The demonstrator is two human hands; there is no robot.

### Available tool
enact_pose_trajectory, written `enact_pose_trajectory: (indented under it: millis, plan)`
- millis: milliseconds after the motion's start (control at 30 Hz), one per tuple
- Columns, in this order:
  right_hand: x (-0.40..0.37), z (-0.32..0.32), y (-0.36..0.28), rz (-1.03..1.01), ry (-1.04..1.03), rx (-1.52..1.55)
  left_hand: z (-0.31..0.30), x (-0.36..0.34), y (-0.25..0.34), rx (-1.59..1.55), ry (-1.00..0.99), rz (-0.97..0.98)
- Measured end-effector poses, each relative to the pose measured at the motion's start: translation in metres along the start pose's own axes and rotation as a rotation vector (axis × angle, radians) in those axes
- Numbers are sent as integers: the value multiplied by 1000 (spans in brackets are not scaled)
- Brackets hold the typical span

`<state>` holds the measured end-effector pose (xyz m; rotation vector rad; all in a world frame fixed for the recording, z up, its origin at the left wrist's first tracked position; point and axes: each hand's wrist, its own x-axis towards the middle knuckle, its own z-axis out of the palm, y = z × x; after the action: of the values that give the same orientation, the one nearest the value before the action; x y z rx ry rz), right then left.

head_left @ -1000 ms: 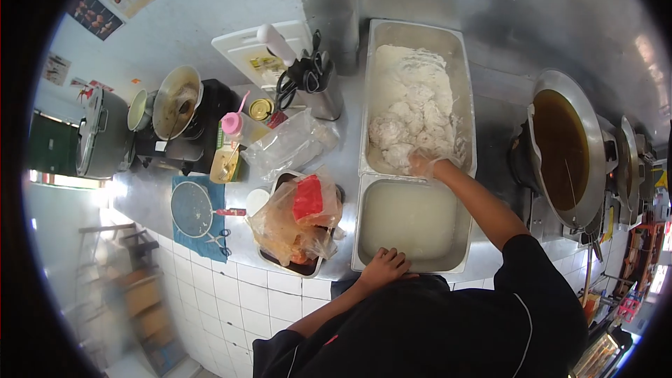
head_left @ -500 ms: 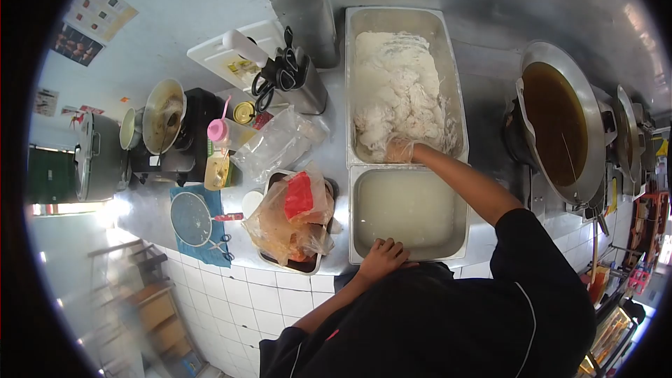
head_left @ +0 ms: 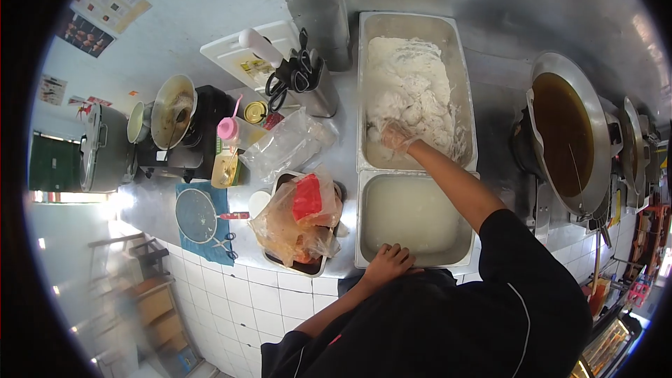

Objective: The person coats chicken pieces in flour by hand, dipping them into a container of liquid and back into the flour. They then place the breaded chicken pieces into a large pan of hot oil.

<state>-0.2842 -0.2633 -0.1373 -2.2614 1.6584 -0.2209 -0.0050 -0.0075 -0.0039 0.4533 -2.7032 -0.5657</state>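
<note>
right hand (head_left: 396, 134), in a thin clear glove, is down in the flour with the fingers loosely curled. can't tell if there's actually a lump closed inside them or if it's just pressing and turning the pile. left hand (head_left: 389, 263) is bare, lying spread and flat on the near rim of the batter tray (head_left: 437, 264), holding nothing.

the coated pieces (head_left: 414, 108) sit in the middle of the flour tray (head_left: 406, 16), half buried in white. that's the far one of two steel trays butted end to end on the steel counter (head_left: 348, 141).

what changed: a second ago the gloved hand was right at the near edge of the flour tray, next to a clump of rounded lumps. since then it's slid further in and toward the tray's left side, and the lumps look more covered and less distinct. so i'd say the dredging is mid-way, with pieces getting tossed and coated rather than lifted out. left hand hasn't budged from that rim.

around it: a wok (head_left: 593, 115) of dark oil well off toward the counter's right end, a crumpled plastic bag (head_left: 297, 218) with something red in it just left of the batter tray, and a round strainer (head_left: 194, 215) near the front left edge.
</note>
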Motion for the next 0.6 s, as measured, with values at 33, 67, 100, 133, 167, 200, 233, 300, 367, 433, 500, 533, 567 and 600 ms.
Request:
enact_pose_trajectory:
  millis: [33,67,100,133,167,200,233,300,367,433,500,533,567,600]
  plan:
    - [11,-1,-1,-21,-111,-84,-1,2,-1,-2,13,-2]
    - [23,-4,2,-44,-224,-167,-2,4,-2,-7,25,-7]
    - [24,6,6,-53,-243,-109,-4,2,1,-19,27,-10]
    - [24,17,10,-61,-262,-51,-5,-1,2,-23,15,-8]
    - [25,37,25,-62,-176,128,-5,1,1,-22,10,0]
    - [19,39,26,-55,-191,162,-5,2,-1,-19,7,10]
    - [8,35,18,-34,-213,197,-3,1,-2,-18,11,10]
    - [-12,22,1,5,-326,234,1,-1,-2,-15,24,7]
    - [-23,10,-6,42,-478,259,-1,1,-2,-11,16,4]
    - [-29,7,-4,77,-555,294,-4,1,0,-8,5,11]
    - [-33,-3,-1,148,-494,370,-5,3,-1,2,10,22]
    - [-35,-7,-1,192,-401,449,-4,3,-2,4,11,24]
    - [-44,-15,4,235,-232,628,-2,1,-2,5,12,20]
    - [-53,-31,2,245,-58,801,0,1,-1,3,16,13]
